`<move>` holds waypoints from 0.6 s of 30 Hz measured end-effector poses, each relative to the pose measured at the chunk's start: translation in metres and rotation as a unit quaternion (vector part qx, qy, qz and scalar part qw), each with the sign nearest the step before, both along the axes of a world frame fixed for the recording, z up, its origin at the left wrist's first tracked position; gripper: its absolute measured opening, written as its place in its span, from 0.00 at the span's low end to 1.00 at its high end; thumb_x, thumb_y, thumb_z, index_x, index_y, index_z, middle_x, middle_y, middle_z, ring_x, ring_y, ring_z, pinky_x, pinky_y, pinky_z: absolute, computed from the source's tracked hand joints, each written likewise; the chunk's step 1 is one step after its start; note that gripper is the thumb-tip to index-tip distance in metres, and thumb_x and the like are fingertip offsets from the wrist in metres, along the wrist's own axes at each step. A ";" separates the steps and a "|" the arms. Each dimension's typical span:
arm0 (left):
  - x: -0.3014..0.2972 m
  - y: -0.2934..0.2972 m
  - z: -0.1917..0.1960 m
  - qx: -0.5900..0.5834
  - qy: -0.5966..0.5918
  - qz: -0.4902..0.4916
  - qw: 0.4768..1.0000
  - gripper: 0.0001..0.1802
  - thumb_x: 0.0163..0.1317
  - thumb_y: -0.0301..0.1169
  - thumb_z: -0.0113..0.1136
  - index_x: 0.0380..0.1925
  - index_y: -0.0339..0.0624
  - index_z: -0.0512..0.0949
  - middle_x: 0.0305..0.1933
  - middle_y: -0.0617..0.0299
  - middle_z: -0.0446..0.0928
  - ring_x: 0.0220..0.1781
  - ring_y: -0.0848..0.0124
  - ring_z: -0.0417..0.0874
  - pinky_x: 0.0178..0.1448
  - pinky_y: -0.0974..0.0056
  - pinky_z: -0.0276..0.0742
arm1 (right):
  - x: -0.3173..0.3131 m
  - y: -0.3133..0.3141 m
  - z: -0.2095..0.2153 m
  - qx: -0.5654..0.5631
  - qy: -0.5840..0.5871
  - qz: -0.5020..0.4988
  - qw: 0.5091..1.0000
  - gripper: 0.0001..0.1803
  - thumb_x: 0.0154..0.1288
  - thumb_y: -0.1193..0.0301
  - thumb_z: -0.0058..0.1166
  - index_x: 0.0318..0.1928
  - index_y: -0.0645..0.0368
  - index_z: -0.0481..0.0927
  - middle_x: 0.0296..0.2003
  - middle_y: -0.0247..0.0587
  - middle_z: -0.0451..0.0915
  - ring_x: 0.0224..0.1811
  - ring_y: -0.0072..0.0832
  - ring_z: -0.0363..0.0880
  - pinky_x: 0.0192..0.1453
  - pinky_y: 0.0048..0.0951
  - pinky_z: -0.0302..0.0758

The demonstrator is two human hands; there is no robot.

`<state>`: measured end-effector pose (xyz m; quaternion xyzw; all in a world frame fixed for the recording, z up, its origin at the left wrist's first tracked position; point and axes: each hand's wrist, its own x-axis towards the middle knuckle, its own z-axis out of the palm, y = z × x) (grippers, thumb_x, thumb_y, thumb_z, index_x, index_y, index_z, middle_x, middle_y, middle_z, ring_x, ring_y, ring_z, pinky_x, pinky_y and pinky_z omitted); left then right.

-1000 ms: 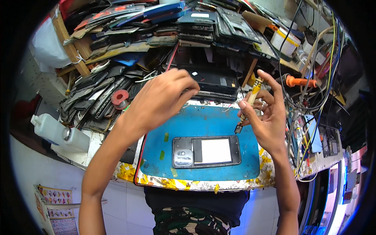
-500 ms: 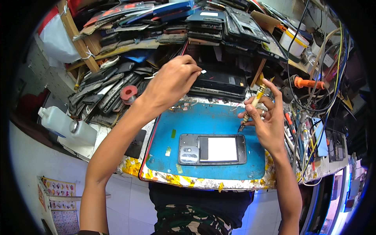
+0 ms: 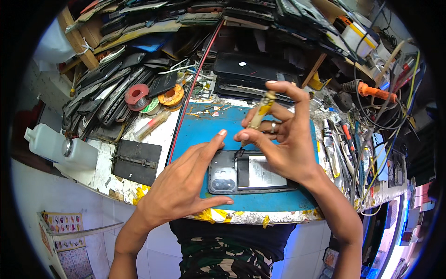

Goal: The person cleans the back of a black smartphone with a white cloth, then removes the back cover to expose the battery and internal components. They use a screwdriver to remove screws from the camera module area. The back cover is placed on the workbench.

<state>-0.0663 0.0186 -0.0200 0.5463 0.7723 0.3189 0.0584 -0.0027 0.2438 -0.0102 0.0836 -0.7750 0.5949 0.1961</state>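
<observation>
A smartphone [image 3: 244, 189] with its back cover off lies on the blue mat [image 3: 195, 132]. Its camera block [image 3: 223, 179] is at the left end, and a pale battery [image 3: 264, 172] shows in its middle. My right hand [image 3: 290, 144] grips a slim screwdriver [image 3: 254, 120] with a cream-yellow handle, its index finger bent over the top cap. The dark tip points down at the phone's upper edge, near the battery's left side; contact cannot be made out. My left hand [image 3: 179, 179] is open around the phone's left end, thumb and index finger spread.
Several dark devices [image 3: 255, 69] are stacked behind the mat, with a small white piece [image 3: 242, 63] on top. Wire spools [image 3: 137, 95] and a white bottle [image 3: 79, 153] stand left. Tools [image 3: 337, 144], cables and an orange-handled iron [image 3: 376, 93] crowd the right.
My left hand has come down from the dark stack to the phone's left end, its pinch now opened. My right hand has moved the screwdriver left over the phone. The view has shifted.
</observation>
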 end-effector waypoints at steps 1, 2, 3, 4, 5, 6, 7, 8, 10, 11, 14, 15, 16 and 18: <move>-0.001 -0.001 -0.001 -0.002 -0.004 -0.003 1.000 0.66 0.45 0.45 0.83 0.78 0.38 0.50 0.64 0.44 0.76 0.67 0.49 0.77 0.71 0.52 0.72 | -0.001 0.000 -0.002 -0.034 -0.029 -0.008 0.999 0.42 0.66 0.88 0.60 0.70 0.53 0.48 0.44 0.50 0.79 0.43 0.35 0.88 0.47 0.32 0.90; -0.003 -0.001 -0.002 -0.015 -0.010 -0.007 1.000 0.66 0.46 0.44 0.83 0.78 0.38 0.50 0.64 0.44 0.76 0.67 0.49 0.76 0.71 0.52 0.72 | -0.001 0.001 -0.004 -0.040 -0.011 -0.014 0.999 0.42 0.66 0.88 0.59 0.70 0.54 0.47 0.44 0.51 0.79 0.43 0.37 0.89 0.47 0.33 0.90; -0.004 -0.001 -0.003 -0.023 -0.014 -0.009 1.000 0.66 0.46 0.44 0.83 0.78 0.37 0.49 0.64 0.45 0.76 0.67 0.49 0.76 0.71 0.52 0.72 | 0.000 0.003 -0.006 -0.023 -0.003 -0.022 0.999 0.42 0.66 0.88 0.59 0.70 0.54 0.47 0.44 0.52 0.79 0.43 0.39 0.89 0.48 0.34 0.90; -0.004 -0.001 -0.004 -0.023 -0.021 -0.009 0.999 0.65 0.47 0.43 0.83 0.78 0.37 0.50 0.64 0.45 0.76 0.67 0.48 0.76 0.71 0.52 0.72 | -0.001 0.004 -0.008 -0.057 0.001 -0.024 0.998 0.42 0.66 0.86 0.61 0.70 0.54 0.49 0.44 0.51 0.81 0.43 0.35 0.89 0.45 0.30 0.89; -0.004 -0.001 -0.004 -0.017 -0.022 -0.005 1.000 0.63 0.47 0.43 0.82 0.77 0.37 0.51 0.64 0.45 0.76 0.68 0.48 0.75 0.71 0.51 0.72 | -0.001 0.005 -0.009 -0.088 0.001 -0.029 0.996 0.41 0.66 0.84 0.64 0.70 0.55 0.51 0.44 0.50 0.83 0.43 0.32 0.89 0.42 0.25 0.88; -0.004 -0.001 -0.005 -0.011 -0.022 -0.006 1.000 0.62 0.48 0.42 0.82 0.77 0.37 0.53 0.65 0.45 0.76 0.68 0.48 0.75 0.71 0.51 0.72 | 0.000 0.005 -0.011 -0.087 0.001 -0.019 0.996 0.42 0.66 0.84 0.64 0.70 0.55 0.50 0.44 0.50 0.83 0.43 0.32 0.89 0.42 0.25 0.88; -0.004 0.000 -0.005 -0.012 -0.023 -0.009 1.000 0.58 0.52 0.43 0.79 0.76 0.34 0.53 0.65 0.44 0.74 0.67 0.47 0.74 0.70 0.51 0.72 | 0.000 0.005 -0.011 -0.085 -0.004 -0.013 0.996 0.42 0.65 0.84 0.64 0.70 0.55 0.50 0.44 0.50 0.83 0.44 0.32 0.89 0.42 0.25 0.88; -0.004 0.000 -0.004 -0.013 -0.020 -0.016 1.000 0.55 0.56 0.44 0.75 0.75 0.32 0.54 0.66 0.42 0.71 0.67 0.46 0.73 0.70 0.51 0.72 | 0.001 0.004 -0.012 -0.088 -0.011 -0.008 0.996 0.42 0.65 0.84 0.64 0.70 0.55 0.50 0.44 0.50 0.83 0.44 0.33 0.89 0.42 0.25 0.88; -0.004 0.001 -0.004 -0.011 -0.033 -0.012 0.999 0.51 0.56 0.43 0.75 0.73 0.33 0.58 0.67 0.42 0.70 0.67 0.46 0.73 0.70 0.51 0.72 | 0.001 0.003 -0.012 -0.072 -0.011 0.000 0.997 0.42 0.65 0.84 0.64 0.71 0.55 0.50 0.44 0.51 0.83 0.44 0.33 0.89 0.42 0.25 0.87; -0.004 0.001 -0.004 -0.007 -0.049 -0.003 0.999 0.50 0.53 0.42 0.78 0.71 0.35 0.62 0.67 0.44 0.71 0.68 0.46 0.73 0.70 0.50 0.71 | 0.001 0.002 -0.012 -0.066 -0.014 0.002 0.998 0.43 0.65 0.84 0.64 0.71 0.54 0.50 0.44 0.51 0.83 0.44 0.33 0.89 0.42 0.25 0.87; -0.005 0.001 -0.004 -0.023 -0.031 -0.006 0.999 0.43 0.49 0.41 0.81 0.64 0.39 0.72 0.69 0.45 0.71 0.70 0.46 0.72 0.71 0.49 0.71 | 0.001 0.001 -0.012 -0.047 -0.017 0.019 0.999 0.46 0.65 0.87 0.61 0.72 0.53 0.45 0.43 0.53 0.80 0.44 0.40 0.89 0.50 0.36 0.90; -0.005 0.001 -0.005 -0.030 -0.013 -0.012 0.999 0.40 0.49 0.40 0.81 0.61 0.39 0.74 0.69 0.45 0.71 0.70 0.45 0.72 0.71 0.49 0.71 | 0.001 0.001 -0.012 -0.053 -0.020 0.022 0.998 0.46 0.65 0.87 0.61 0.72 0.53 0.45 0.43 0.53 0.80 0.44 0.40 0.89 0.50 0.36 0.90; -0.005 0.000 -0.006 -0.031 -0.012 -0.013 0.999 0.38 0.49 0.41 0.81 0.59 0.39 0.76 0.69 0.45 0.71 0.70 0.45 0.72 0.71 0.48 0.71 | 0.000 0.001 -0.012 -0.044 -0.014 0.024 0.999 0.46 0.64 0.87 0.61 0.72 0.53 0.45 0.43 0.53 0.80 0.44 0.40 0.89 0.51 0.36 0.90; -0.005 0.000 -0.007 -0.027 -0.008 -0.012 1.000 0.33 0.49 0.41 0.80 0.54 0.40 0.79 0.70 0.44 0.71 0.71 0.45 0.72 0.71 0.48 0.71 | -0.001 0.002 -0.012 -0.035 -0.011 0.028 0.999 0.46 0.64 0.87 0.62 0.72 0.53 0.45 0.43 0.53 0.80 0.44 0.40 0.89 0.51 0.36 0.90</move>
